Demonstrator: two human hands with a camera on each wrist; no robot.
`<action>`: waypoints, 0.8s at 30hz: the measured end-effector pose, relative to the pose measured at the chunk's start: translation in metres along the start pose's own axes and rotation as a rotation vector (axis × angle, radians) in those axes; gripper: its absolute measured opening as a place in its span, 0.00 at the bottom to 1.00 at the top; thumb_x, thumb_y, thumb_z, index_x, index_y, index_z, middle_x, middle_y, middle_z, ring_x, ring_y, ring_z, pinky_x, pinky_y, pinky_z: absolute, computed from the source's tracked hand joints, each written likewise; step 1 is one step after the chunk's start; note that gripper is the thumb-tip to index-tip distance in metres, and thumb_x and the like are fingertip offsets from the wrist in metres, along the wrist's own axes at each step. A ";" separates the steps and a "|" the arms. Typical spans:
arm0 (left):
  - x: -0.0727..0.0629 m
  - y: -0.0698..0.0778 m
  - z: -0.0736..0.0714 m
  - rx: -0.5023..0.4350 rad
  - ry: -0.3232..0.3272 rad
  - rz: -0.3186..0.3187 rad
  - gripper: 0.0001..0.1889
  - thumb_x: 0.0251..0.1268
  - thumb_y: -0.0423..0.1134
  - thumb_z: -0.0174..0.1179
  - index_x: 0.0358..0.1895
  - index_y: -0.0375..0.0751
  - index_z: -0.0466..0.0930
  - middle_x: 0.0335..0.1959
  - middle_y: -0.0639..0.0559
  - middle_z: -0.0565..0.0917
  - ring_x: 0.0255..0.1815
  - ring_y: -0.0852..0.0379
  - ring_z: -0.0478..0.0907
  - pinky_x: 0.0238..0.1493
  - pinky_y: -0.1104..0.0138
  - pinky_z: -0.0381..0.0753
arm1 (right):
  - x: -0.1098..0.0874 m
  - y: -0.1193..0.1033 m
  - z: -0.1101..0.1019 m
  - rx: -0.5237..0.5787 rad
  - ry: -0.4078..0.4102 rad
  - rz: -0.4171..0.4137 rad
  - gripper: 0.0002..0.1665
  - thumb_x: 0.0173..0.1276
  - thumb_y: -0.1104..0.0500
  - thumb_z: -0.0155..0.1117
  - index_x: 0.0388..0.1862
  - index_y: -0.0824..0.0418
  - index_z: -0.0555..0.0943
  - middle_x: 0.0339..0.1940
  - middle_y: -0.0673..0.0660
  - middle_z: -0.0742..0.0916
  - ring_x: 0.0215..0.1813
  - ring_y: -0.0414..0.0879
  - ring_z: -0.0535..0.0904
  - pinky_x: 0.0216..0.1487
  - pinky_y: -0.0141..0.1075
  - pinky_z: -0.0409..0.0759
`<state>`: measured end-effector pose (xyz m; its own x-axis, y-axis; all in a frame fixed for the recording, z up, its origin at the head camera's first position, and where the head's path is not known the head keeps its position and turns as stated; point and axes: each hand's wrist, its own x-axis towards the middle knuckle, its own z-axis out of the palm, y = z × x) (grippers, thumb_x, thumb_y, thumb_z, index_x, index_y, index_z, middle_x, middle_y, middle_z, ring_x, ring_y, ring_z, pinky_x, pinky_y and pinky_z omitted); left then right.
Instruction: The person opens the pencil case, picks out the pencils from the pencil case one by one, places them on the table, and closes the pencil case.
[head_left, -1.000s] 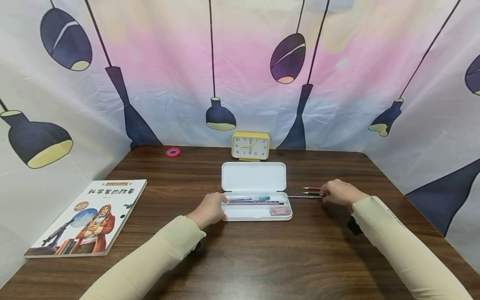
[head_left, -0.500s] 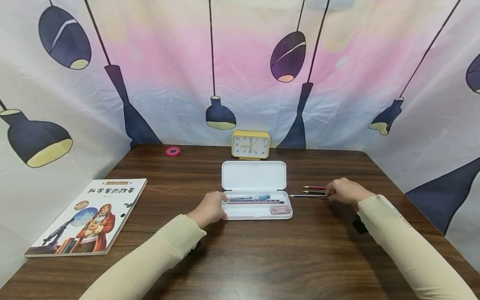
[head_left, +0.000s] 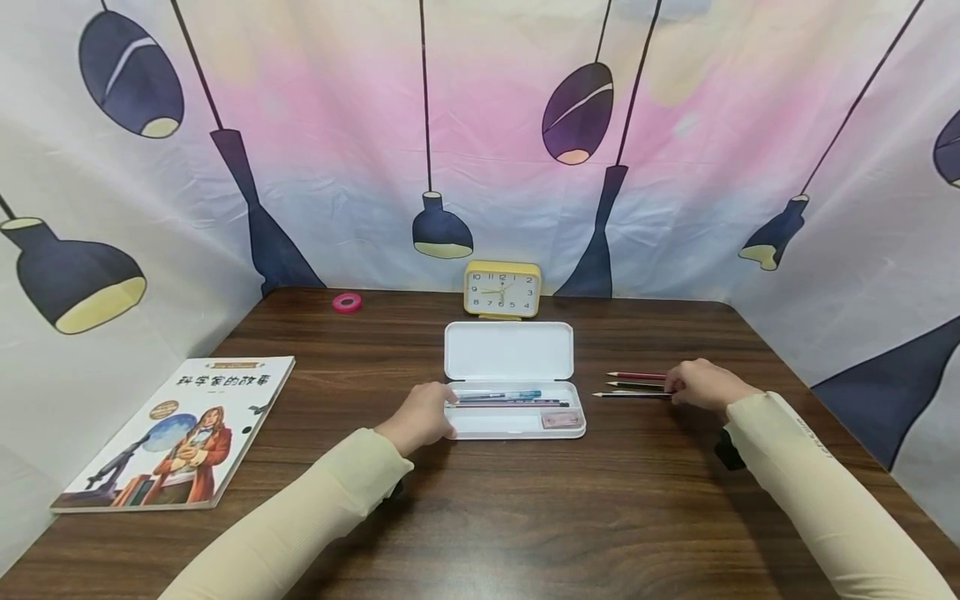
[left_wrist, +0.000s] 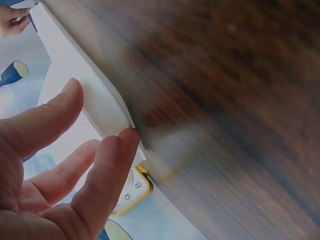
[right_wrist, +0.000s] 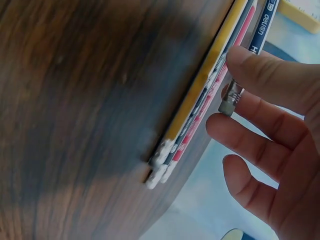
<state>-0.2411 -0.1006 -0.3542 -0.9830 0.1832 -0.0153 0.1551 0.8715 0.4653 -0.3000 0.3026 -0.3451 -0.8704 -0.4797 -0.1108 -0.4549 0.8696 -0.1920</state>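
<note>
Head view: white pencil case [head_left: 491, 426] sits at frame centre, lid [head_left: 508, 352] up, loaded with a blue pen [head_left: 525, 395], stowed pencils [head_left: 517, 405] and a pink eraser [head_left: 561, 420]. Its left end is touched by the left hand [head_left: 418, 418]. Red pencil [head_left: 637, 375] and other loose pencils [head_left: 636, 385] are lined up right of centre, rear ends at the right hand [head_left: 705, 385]. Step in hand, as judged: pencils being set in a row beside the case. Next move probably calls for a clean release with no neighbour rolled, or a firmer pinch if one is to be lifted. Lower frame is filled by dark wood-grain desk [head_left: 480, 500]; yellow clock [head_left: 502, 291] is stood behind the case, pink ring [head_left: 336, 303] upper left of centre, book [head_left: 176, 433] far left. Room is screened off by lamp-print backdrop [head_left: 337, 125]. Left wrist view: fingers half spread, loosely bent, case edge touched by a fingertip; no firm grip confirmed. Right wrist view: navy pencil [right_wrist: 262, 29] is pinched near its eraser end, other fingers relaxed; yellow pencil [right_wrist: 201, 77] lies just beside. Head-view match for the pinched one can't be told.
</note>
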 end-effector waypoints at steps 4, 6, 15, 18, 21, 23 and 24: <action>0.000 0.000 0.000 -0.013 -0.004 -0.004 0.23 0.34 0.28 0.70 0.42 0.31 0.77 0.42 0.40 0.77 0.48 0.45 0.70 0.49 0.57 0.67 | -0.003 0.006 0.000 0.011 -0.009 0.028 0.05 0.54 0.64 0.62 0.31 0.63 0.79 0.25 0.52 0.78 0.26 0.43 0.73 0.25 0.38 0.72; -0.001 0.000 0.000 -0.016 -0.004 -0.002 0.23 0.34 0.28 0.70 0.42 0.31 0.77 0.42 0.40 0.77 0.48 0.45 0.70 0.48 0.57 0.68 | -0.005 0.007 0.000 0.019 -0.020 0.055 0.06 0.54 0.65 0.62 0.32 0.63 0.79 0.26 0.53 0.79 0.27 0.44 0.73 0.26 0.39 0.72; 0.000 -0.002 0.002 -0.006 -0.001 0.000 0.22 0.33 0.29 0.70 0.40 0.31 0.78 0.41 0.41 0.78 0.49 0.43 0.68 0.49 0.56 0.66 | -0.010 0.015 0.002 -0.007 -0.046 0.080 0.07 0.54 0.67 0.61 0.33 0.67 0.78 0.27 0.53 0.80 0.28 0.45 0.75 0.27 0.39 0.73; 0.002 -0.002 0.002 -0.005 -0.003 -0.002 0.22 0.33 0.29 0.70 0.40 0.31 0.78 0.41 0.40 0.78 0.49 0.43 0.68 0.50 0.56 0.66 | -0.010 0.018 0.002 -0.003 -0.046 0.082 0.07 0.54 0.67 0.61 0.34 0.67 0.78 0.27 0.54 0.80 0.28 0.45 0.75 0.27 0.39 0.73; 0.002 -0.003 0.002 -0.006 -0.001 -0.002 0.22 0.33 0.29 0.70 0.41 0.31 0.78 0.42 0.40 0.78 0.50 0.43 0.68 0.51 0.56 0.65 | -0.010 0.020 0.003 0.008 -0.045 0.093 0.07 0.53 0.68 0.62 0.33 0.66 0.79 0.28 0.54 0.80 0.28 0.46 0.75 0.27 0.40 0.74; 0.001 -0.003 0.002 -0.001 0.001 0.004 0.22 0.33 0.29 0.70 0.40 0.31 0.78 0.41 0.40 0.78 0.49 0.42 0.68 0.50 0.55 0.65 | -0.009 0.021 0.005 0.014 -0.047 0.106 0.07 0.52 0.68 0.62 0.33 0.65 0.79 0.29 0.54 0.80 0.29 0.46 0.75 0.28 0.40 0.74; 0.001 -0.003 0.002 -0.003 0.002 0.002 0.23 0.33 0.29 0.70 0.40 0.31 0.78 0.41 0.40 0.78 0.50 0.42 0.68 0.51 0.55 0.65 | -0.008 0.021 0.006 0.016 -0.051 0.114 0.08 0.52 0.68 0.62 0.33 0.65 0.79 0.29 0.54 0.80 0.29 0.46 0.75 0.28 0.40 0.74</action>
<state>-0.2426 -0.1019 -0.3571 -0.9828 0.1843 -0.0128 0.1570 0.8697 0.4679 -0.3015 0.3243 -0.3537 -0.9055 -0.3833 -0.1822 -0.3498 0.9172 -0.1910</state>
